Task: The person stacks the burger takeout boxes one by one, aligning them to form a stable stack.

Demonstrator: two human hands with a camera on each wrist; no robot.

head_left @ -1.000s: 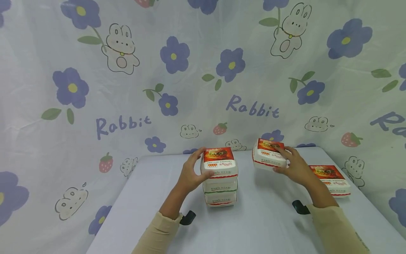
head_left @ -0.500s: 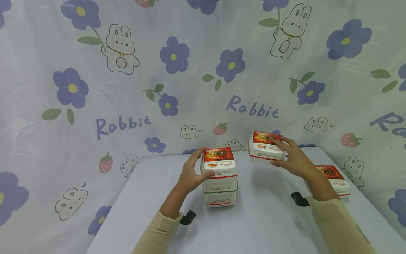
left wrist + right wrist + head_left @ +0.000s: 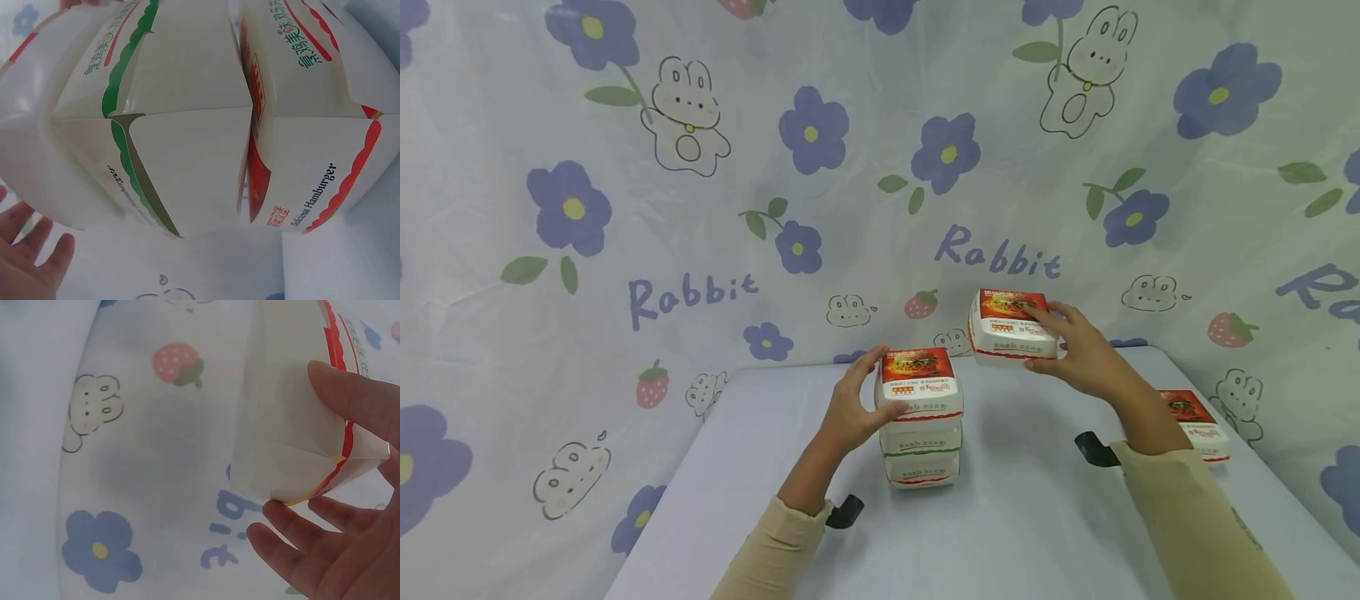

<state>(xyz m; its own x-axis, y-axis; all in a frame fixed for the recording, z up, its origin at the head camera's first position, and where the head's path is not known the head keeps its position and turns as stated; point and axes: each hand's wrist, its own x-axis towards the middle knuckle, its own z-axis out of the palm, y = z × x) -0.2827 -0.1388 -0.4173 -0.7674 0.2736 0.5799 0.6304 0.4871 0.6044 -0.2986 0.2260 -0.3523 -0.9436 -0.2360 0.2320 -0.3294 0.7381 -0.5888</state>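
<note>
Three white hamburger boxes stand in a stack on the table. The top box (image 3: 928,392) has a red burger picture on its lid; below come a green-lined box (image 3: 925,442) and a red-lined box (image 3: 922,477). My left hand (image 3: 848,412) holds the top box at its left side, thumb at the front and fingers behind. Right of the stack and higher than its top, my right hand (image 3: 1082,354) grips another hamburger box (image 3: 1011,333) in the air. In the right wrist view, the thumb lies on one side of this box (image 3: 287,419) and fingers on the other.
One more hamburger box (image 3: 1206,433) sits at the table's right edge, partly behind my right forearm. The white table (image 3: 992,533) reaches back to a curtain (image 3: 865,233) printed with rabbits and flowers.
My right hand has raised its hamburger box and carried it left toward the stack. The left hand and the stacked boxes stay in place.
</note>
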